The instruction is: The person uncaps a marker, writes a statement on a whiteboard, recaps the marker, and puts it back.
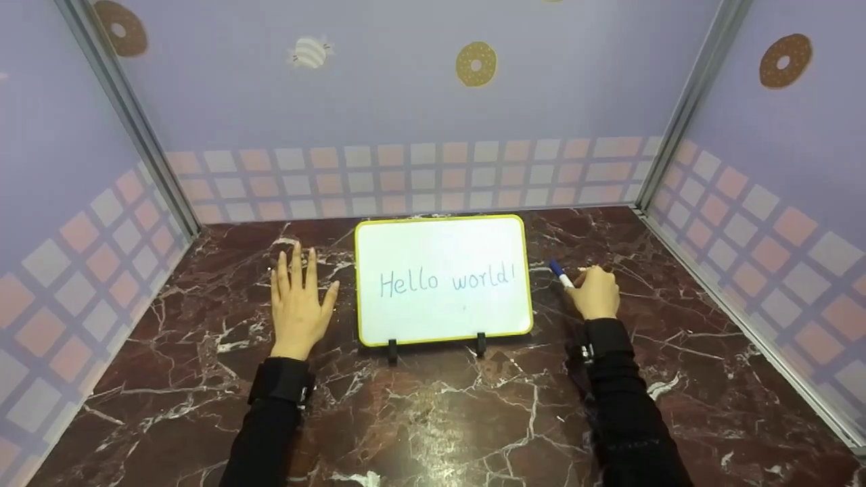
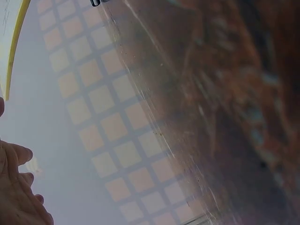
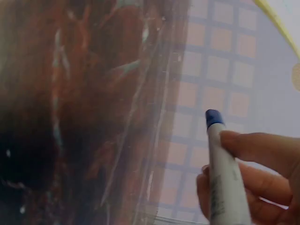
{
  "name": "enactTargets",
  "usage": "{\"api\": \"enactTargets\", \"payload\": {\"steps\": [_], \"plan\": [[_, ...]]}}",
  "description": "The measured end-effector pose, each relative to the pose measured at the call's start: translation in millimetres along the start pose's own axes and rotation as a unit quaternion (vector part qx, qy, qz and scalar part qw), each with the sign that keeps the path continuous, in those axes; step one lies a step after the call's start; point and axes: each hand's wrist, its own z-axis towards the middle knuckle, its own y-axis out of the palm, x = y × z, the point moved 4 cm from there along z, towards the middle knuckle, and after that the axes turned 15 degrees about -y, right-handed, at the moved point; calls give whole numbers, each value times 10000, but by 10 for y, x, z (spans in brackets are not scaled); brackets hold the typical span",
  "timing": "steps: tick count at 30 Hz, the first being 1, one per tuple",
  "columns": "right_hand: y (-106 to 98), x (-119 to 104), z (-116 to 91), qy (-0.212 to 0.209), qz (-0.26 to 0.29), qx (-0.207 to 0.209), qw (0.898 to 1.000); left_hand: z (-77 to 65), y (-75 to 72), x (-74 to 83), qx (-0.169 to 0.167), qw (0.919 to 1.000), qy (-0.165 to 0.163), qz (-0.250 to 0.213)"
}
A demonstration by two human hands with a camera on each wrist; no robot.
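Note:
A small whiteboard (image 1: 443, 314) with a yellow frame stands upright in the middle, bearing the blue handwriting "Hello world!". To its right, my right hand (image 1: 597, 292) grips a white marker (image 1: 565, 279) with a blue end, which points toward the board. In the right wrist view the thumb and fingers wrap the marker's white barrel (image 3: 226, 178), and its blue tip (image 3: 213, 116) sticks out past them. Left of the board, my left hand (image 1: 300, 316) has its fingers straight and spread, thumb toward the frame, and holds nothing.
Two black feet (image 1: 392, 352) support the whiteboard on a dark red marbled table (image 1: 433, 419). Lilac walls (image 1: 392, 88) with pastel squares and doughnut pictures enclose the back and both sides, joined by grey metal corner posts (image 1: 693, 88).

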Motion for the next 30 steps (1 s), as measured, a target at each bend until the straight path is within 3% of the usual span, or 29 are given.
{"api": "enactTargets", "payload": {"steps": [17,30], "plan": [[239,113,161,427,-425,-930,9938,-6,-53,23,-26,9999,-103,20],[274,119,195,124,-450,-1194,9917,3,-41,33,-164,9998,-114,-12]]}}
